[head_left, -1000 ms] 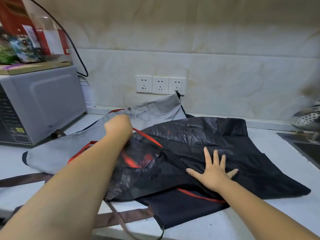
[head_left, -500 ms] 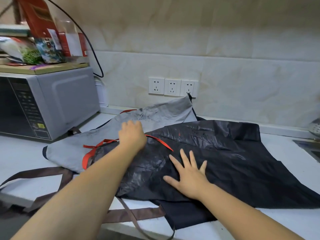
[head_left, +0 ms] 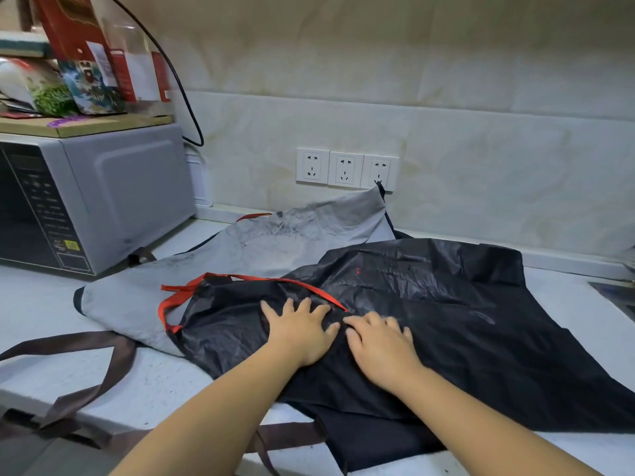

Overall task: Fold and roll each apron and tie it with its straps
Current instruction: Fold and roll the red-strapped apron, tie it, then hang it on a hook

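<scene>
Black, shiny cloth fills the middle of my view: the black apron (head_left: 429, 304) lies spread on the table (head_left: 51, 304), its long axis running left to right, the narrow end with the red strap (head_left: 178, 297) pointing left toward the microwave (head_left: 103, 194) and the wide end reaching right toward the sink (head_left: 615, 293) edge. I see the left hand (head_left: 299, 334) and the right hand (head_left: 381, 345) side by side on its middle, almost touching. The left fingers (head_left: 287, 305) are spread and pressed flat on the cloth; the right fingers (head_left: 374, 319) lie close together, slightly bent, resting on it and gripping nothing I can make out. Half a second ago the left hand sat farther up by the red strap and the right hand was splayed alone; now the left has come down next to it. Underneath, toward the wall, the grey apron (head_left: 275, 242) lies partly covered, and brown straps (head_left: 103, 355) trail off the front edge at left. Three sockets (head_left: 345, 168) sit on the wall behind.
</scene>
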The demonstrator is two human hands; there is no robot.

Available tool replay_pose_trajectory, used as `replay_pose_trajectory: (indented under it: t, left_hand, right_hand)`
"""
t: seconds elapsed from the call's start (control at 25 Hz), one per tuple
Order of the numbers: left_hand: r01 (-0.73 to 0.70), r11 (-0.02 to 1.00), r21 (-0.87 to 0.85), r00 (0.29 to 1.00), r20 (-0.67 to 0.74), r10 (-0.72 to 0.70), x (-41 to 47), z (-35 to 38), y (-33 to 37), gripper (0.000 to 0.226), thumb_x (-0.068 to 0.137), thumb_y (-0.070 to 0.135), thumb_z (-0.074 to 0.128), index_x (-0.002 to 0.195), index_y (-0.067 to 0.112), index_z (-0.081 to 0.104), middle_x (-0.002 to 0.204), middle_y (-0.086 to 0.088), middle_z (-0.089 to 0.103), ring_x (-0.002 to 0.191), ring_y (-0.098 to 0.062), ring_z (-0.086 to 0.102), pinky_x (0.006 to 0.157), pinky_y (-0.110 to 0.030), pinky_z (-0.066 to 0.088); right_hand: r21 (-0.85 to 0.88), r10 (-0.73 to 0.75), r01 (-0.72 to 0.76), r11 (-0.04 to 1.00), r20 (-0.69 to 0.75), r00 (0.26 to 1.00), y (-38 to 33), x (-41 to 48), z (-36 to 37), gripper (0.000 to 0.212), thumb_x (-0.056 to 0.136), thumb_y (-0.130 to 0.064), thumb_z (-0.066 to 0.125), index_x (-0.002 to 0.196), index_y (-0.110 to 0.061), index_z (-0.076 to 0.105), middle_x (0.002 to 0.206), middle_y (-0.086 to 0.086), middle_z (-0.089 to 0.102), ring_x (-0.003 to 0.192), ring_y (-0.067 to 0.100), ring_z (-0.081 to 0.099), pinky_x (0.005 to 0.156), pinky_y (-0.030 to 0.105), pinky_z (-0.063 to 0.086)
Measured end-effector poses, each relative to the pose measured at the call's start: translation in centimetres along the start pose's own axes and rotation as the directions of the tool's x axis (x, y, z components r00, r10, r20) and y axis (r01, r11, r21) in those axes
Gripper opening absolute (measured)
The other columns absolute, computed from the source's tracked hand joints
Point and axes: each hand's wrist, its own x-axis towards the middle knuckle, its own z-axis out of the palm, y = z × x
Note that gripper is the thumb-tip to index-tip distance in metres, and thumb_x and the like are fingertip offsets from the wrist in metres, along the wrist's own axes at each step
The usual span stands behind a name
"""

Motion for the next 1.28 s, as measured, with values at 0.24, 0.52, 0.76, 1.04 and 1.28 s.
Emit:
replay_pose_trajectory:
  t: [0.24,0.52,0.76,1.04,1.28]
  left_hand:
    - [-0.145,0.988,-0.051,0.889,-0.444,0.108,1.4,1.0,2.3,0.061,0.086,0.062,0.036,0.136,0.029,0.047,0.151,-0.004,0.038,0.144,-0.028,0.025,0.112,-0.067,0.005]
    - [-0.221,0.975,0.012,0.94,-0.265,0.217,5.5,0.2,5.7,0.074,0.089,0.073,0.026,0.153,0.037,0.015,0.164,-0.003,-0.01,0.148,-0.029,-0.021,0.105,-0.07,-0.017]
    - [-0.226,0.973,-0.038,0.954,-0.209,0.214,6.2,2.1,6.0,0.071,0.09,0.072,0.02,0.153,0.039,0.009,0.163,0.001,-0.013,0.148,-0.027,-0.021,0.106,-0.071,-0.016]
    - [-0.28,0.96,0.003,0.855,-0.455,0.25,5.9,2.9,5.9,0.065,0.091,0.063,0.033,0.149,0.034,0.031,0.163,-0.004,0.013,0.151,-0.027,0.002,0.111,-0.071,-0.001]
    - [-0.168,0.985,0.038,0.934,-0.314,0.172,6.6,1.4,6.1,0.065,0.092,0.067,0.026,0.146,0.034,0.038,0.157,-0.005,0.027,0.146,-0.034,0.013,0.11,-0.071,-0.005]
  right_hand:
    - [-0.023,-0.019,0.013,1.0,-0.303,0.953,1.7,8.2,-4.6,0.034,0.1,-0.029,0.036,0.128,-0.025,0.057,0.127,0.003,0.059,0.119,0.026,0.048,0.098,0.039,0.038]
    - [-0.063,0.017,-0.026,0.998,-0.14,0.99,3.7,19.0,-6.5,0.042,0.102,-0.027,0.031,0.14,-0.017,0.046,0.143,0.01,0.045,0.132,0.03,0.038,0.109,0.045,0.033]
    - [-0.196,0.181,-0.155,0.968,0.123,0.976,4.2,22.9,-6.1,0.051,0.093,-0.021,0.041,0.144,-0.021,0.038,0.146,0.008,0.042,0.139,0.03,0.027,0.116,0.054,0.014]
    - [0.012,0.094,-0.097,0.995,-0.391,0.915,5.6,19.1,-9.4,0.015,0.091,-0.016,0.047,0.102,-0.013,0.057,0.099,0.01,0.062,0.094,0.033,0.058,0.068,0.034,0.037]
    - [-0.285,-0.298,0.121,0.951,-0.735,0.61,7.9,8.9,-5.9,0.007,0.069,-0.016,0.055,0.07,-0.01,0.058,0.087,0.011,0.057,0.086,0.032,0.052,0.077,0.042,0.042]
